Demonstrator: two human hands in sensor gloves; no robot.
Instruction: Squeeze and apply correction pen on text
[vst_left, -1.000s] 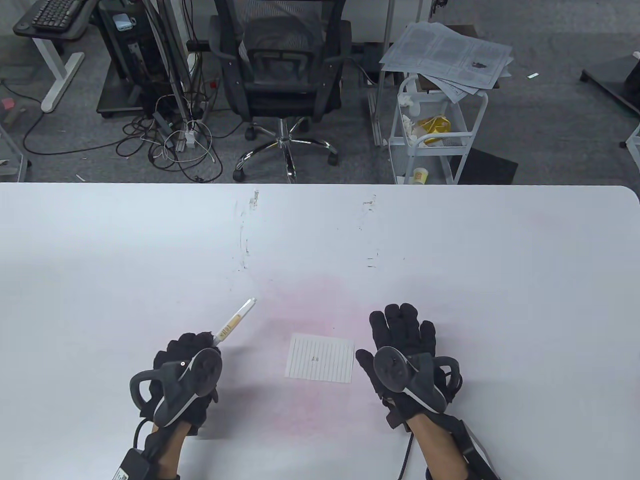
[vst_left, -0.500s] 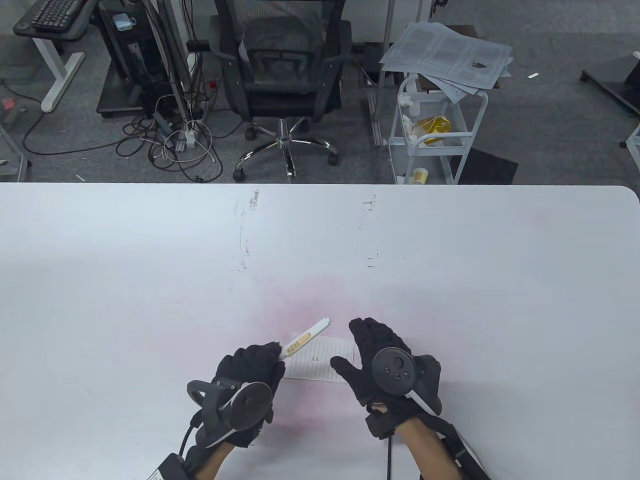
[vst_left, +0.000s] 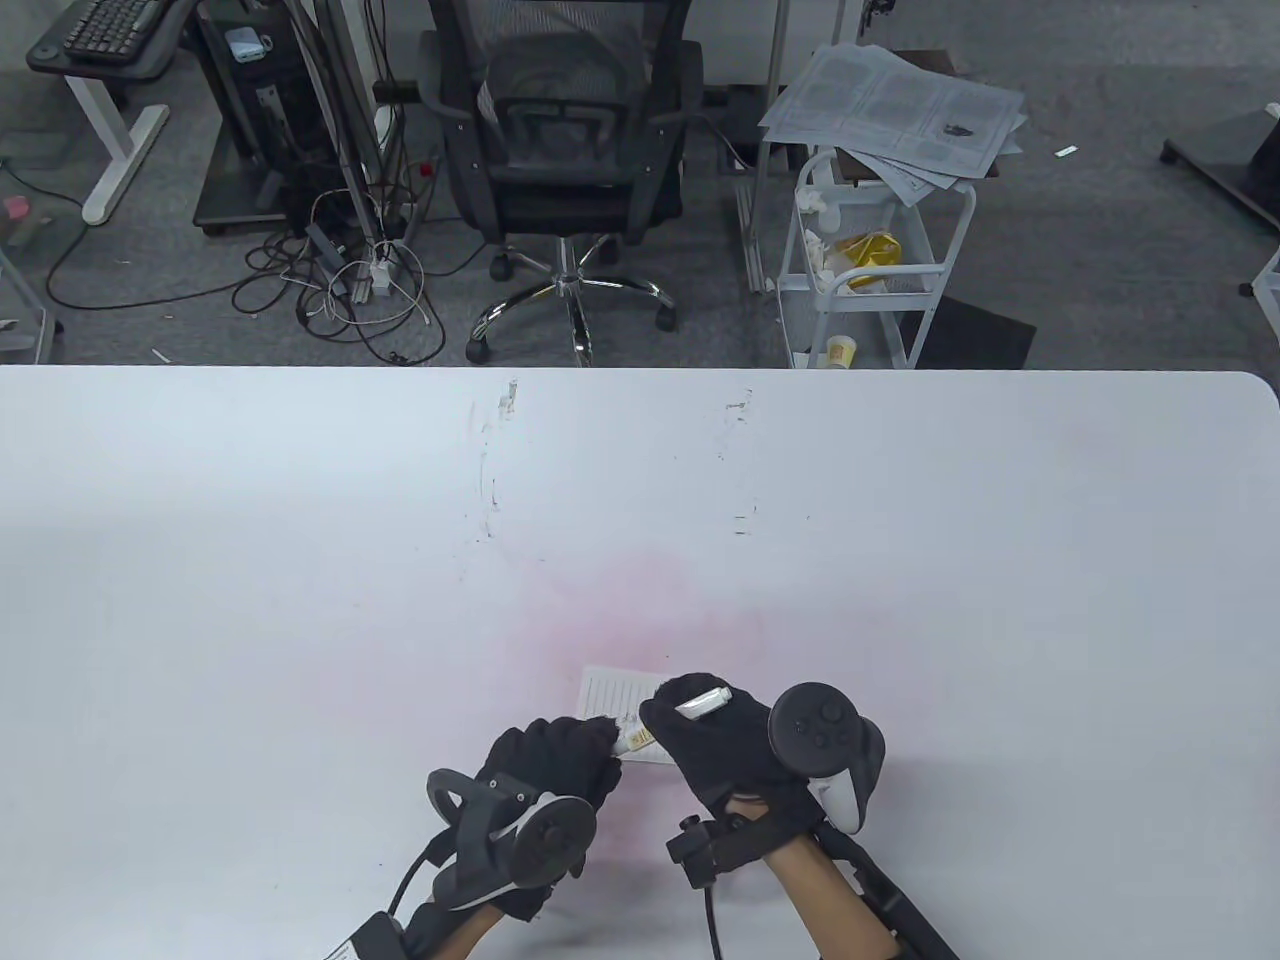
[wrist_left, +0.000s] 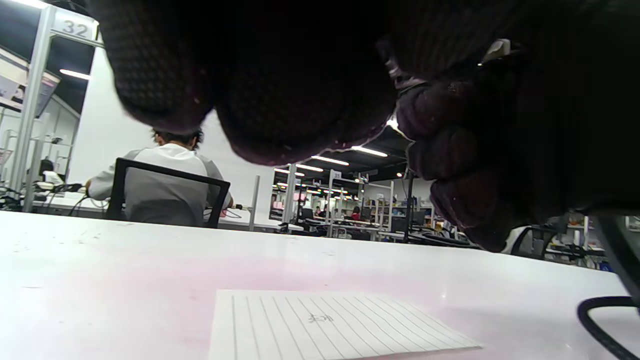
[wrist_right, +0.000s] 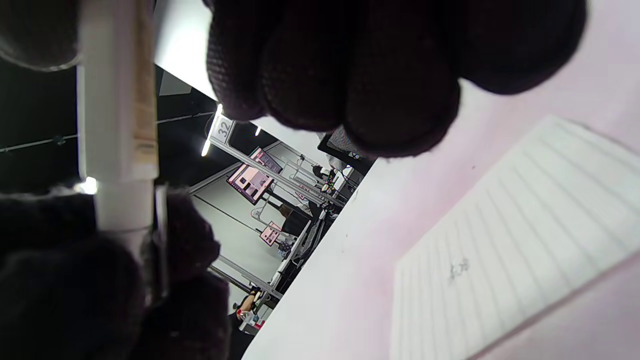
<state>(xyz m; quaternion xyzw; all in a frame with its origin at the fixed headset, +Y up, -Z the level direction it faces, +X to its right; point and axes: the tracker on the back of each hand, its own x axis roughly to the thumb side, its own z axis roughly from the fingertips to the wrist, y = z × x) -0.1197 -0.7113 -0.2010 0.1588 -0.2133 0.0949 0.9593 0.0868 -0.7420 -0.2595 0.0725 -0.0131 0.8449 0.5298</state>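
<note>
A white correction pen (vst_left: 700, 704) with a yellow label is held between both hands just above a small lined paper (vst_left: 612, 692) with a dark mark of text (wrist_left: 320, 318). My left hand (vst_left: 560, 755) grips the pen's near end. My right hand (vst_left: 712, 740) wraps around its far part, with the pen's end poking out past the fingers. In the right wrist view the pen barrel (wrist_right: 117, 115) runs upright between both gloves, and the paper (wrist_right: 520, 240) lies below. Much of the paper is hidden under my hands in the table view.
The white table (vst_left: 300, 520) has a faint pink stain around the paper and scuff marks farther back. An office chair (vst_left: 565, 130) and a white cart (vst_left: 880, 260) with papers stand beyond the far edge.
My left hand carried the pen from the left to above the paper. My right hand moved in from the right, turned over and closed around the pen's far part.
</note>
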